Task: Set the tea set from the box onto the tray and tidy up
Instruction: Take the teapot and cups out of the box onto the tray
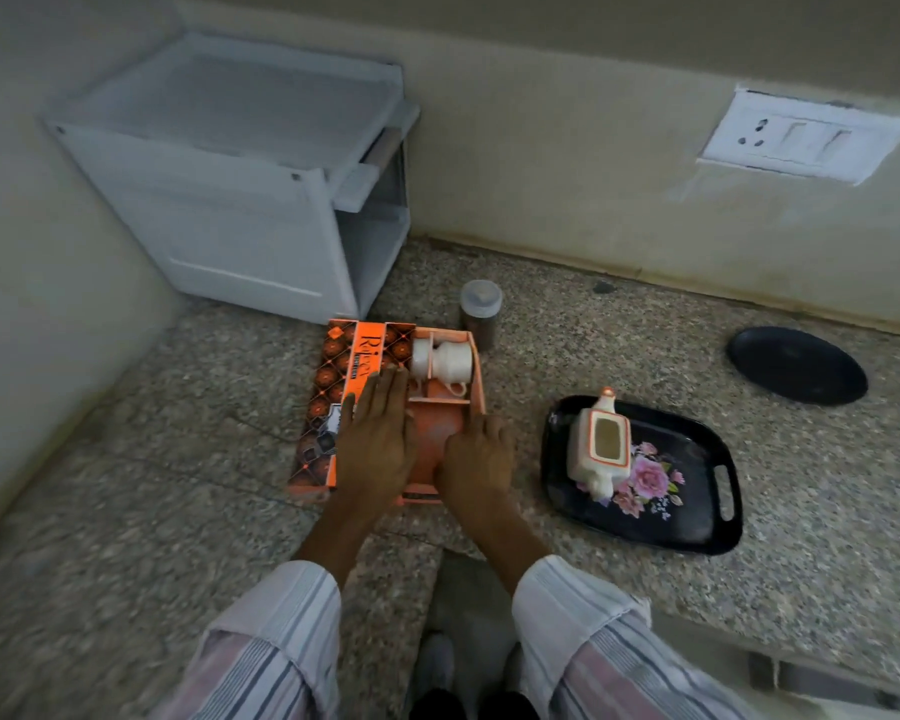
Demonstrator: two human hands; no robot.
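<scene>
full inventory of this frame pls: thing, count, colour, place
box: 1, orange, centre of counter, open, its patterned lid lying at its left side
cups: at least 2, white, lying in the box's far compartment; exact count unclear
teapot: 1, white with orange trim, no lid on it, left part of tray
tray: 1, black with pink flowers, on counter right of box
jar: 1, clear with dark contents, just behind box
round plate: 1, black, far right of counter
storage unit: 1, white, back left corner
socket and switch panel: 1, white, on wall upper right
counter: 1, speckled grey stone
left hand: flat, over lid and box
right hand: over the box's near compartment
</scene>
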